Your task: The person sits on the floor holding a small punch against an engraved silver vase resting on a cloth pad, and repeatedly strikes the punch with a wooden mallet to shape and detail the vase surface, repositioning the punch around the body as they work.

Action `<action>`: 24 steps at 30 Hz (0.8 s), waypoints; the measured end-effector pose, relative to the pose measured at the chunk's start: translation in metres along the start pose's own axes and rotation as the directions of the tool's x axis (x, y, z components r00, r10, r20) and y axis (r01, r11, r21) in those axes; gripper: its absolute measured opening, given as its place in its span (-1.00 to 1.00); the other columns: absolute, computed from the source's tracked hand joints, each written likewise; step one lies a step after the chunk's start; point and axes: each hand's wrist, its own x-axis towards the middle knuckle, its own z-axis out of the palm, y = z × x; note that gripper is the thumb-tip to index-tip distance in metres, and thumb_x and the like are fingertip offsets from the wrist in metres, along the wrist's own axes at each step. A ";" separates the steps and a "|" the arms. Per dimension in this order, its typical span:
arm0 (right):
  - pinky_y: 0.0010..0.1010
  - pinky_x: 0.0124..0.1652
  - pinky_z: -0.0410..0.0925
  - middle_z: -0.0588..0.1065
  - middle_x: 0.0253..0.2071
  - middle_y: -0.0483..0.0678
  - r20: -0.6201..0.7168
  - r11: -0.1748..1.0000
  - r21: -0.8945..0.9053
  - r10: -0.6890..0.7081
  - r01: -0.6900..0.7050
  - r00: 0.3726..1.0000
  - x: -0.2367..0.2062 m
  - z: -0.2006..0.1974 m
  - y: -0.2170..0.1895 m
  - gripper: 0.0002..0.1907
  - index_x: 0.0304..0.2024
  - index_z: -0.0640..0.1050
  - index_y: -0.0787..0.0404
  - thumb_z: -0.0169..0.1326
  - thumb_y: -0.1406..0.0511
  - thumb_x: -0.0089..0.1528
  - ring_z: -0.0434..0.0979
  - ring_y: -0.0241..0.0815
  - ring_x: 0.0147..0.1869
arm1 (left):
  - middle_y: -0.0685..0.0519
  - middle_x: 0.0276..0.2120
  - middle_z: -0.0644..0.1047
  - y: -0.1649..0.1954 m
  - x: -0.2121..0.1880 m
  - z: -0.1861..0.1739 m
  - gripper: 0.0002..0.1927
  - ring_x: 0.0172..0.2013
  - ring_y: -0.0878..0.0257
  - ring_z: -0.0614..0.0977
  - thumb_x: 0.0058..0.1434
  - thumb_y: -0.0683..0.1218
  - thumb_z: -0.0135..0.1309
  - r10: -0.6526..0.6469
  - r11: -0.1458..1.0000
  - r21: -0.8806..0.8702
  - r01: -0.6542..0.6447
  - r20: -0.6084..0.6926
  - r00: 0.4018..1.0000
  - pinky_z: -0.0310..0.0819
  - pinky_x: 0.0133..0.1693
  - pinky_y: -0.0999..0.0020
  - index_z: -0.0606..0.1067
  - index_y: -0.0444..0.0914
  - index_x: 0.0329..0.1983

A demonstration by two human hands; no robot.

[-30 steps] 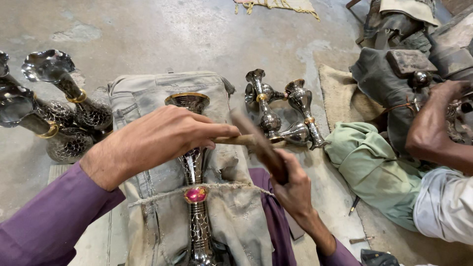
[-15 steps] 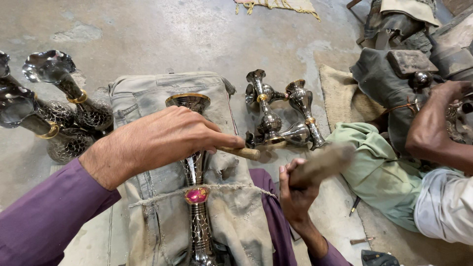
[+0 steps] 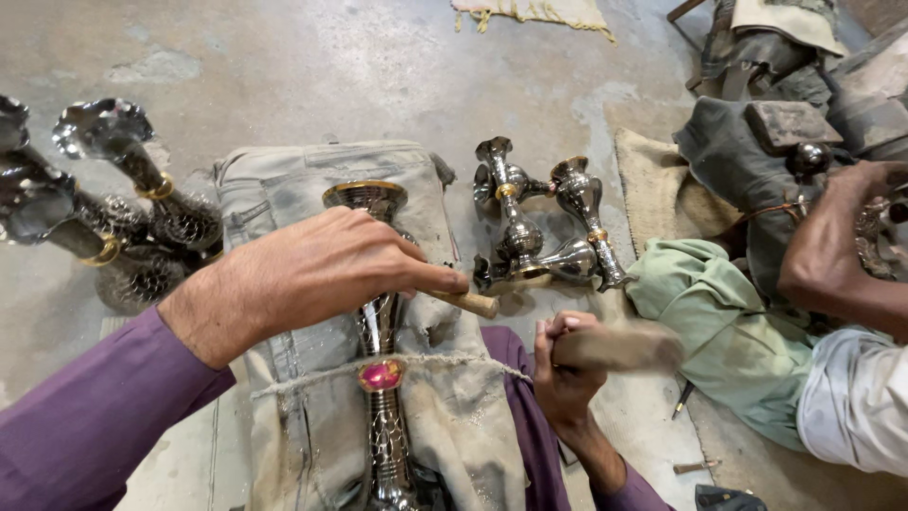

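The left hand [image 3: 312, 274] lies over a tall silver vase [image 3: 380, 378] resting lengthwise on a padded cloth [image 3: 454, 416], its fingers pinched on a short wooden peg [image 3: 463, 302] set against the vase's neck. The right hand [image 3: 565, 369], just beside it, has its fingers wrapped round a blurred wooden mallet [image 3: 619, 348]. More silver vases [image 3: 530, 227] lie on the concrete floor [image 3: 312, 66] beyond

**Both hands closed in a grip**

The left hand [image 3: 312, 274] reaches in from the lower left, palm down, knuckles up, fingers curled together and pinched at the tips. Its forearm wears a purple sleeve. The right hand [image 3: 565, 364] rises from the lower edge, clenched in a fist, thumb side up, wrist bent slightly.
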 end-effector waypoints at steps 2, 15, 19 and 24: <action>-0.47 -0.07 0.45 0.48 -0.11 0.01 0.147 0.961 -0.236 -0.109 0.142 0.983 0.003 -0.001 -0.002 -0.62 0.02 0.38 0.29 0.10 0.59 0.19 0.54 -0.25 -0.06 | 0.03 -0.20 0.69 -0.001 -0.003 0.000 -0.36 -0.32 0.13 0.72 0.15 -0.26 0.03 -0.003 1.000 -0.005 0.003 -0.008 1.000 0.64 -0.37 0.18 0.50 0.10 0.28; -0.54 -0.25 0.47 0.49 -0.10 -0.01 0.158 0.976 -0.162 -0.121 0.146 0.980 0.012 -0.013 0.003 -0.58 0.06 0.38 0.23 0.19 0.55 0.21 0.54 -0.31 -0.14 | 0.03 -0.25 0.68 -0.004 -0.011 0.002 -0.39 -0.30 0.08 0.71 0.15 -0.26 0.03 -0.015 0.999 -0.029 0.013 -0.044 0.999 0.62 -0.34 0.13 0.50 0.08 0.27; -0.45 -0.17 0.43 0.47 -0.09 0.03 0.173 0.980 -0.188 -0.040 0.073 0.984 0.017 -0.012 -0.003 -0.53 0.12 0.38 0.27 0.16 0.58 0.18 0.52 -0.27 -0.12 | 0.07 -0.15 0.69 -0.007 -0.013 0.005 -0.36 -0.31 0.11 0.73 0.14 -0.25 0.05 -0.023 0.998 -0.056 0.017 -0.106 0.994 0.65 -0.34 0.19 0.51 0.13 0.28; -0.38 -0.14 0.45 0.53 -0.12 0.04 0.241 0.850 -0.486 -0.094 0.204 0.966 0.030 -0.017 -0.015 -0.49 0.11 0.43 0.21 0.15 0.58 0.12 0.56 -0.24 -0.09 | 0.14 -0.20 0.71 -0.011 -0.019 0.015 -0.40 -0.35 0.21 0.73 0.10 -0.25 0.07 -0.035 0.997 -0.079 0.021 -0.178 0.983 0.67 -0.34 0.26 0.52 0.12 0.20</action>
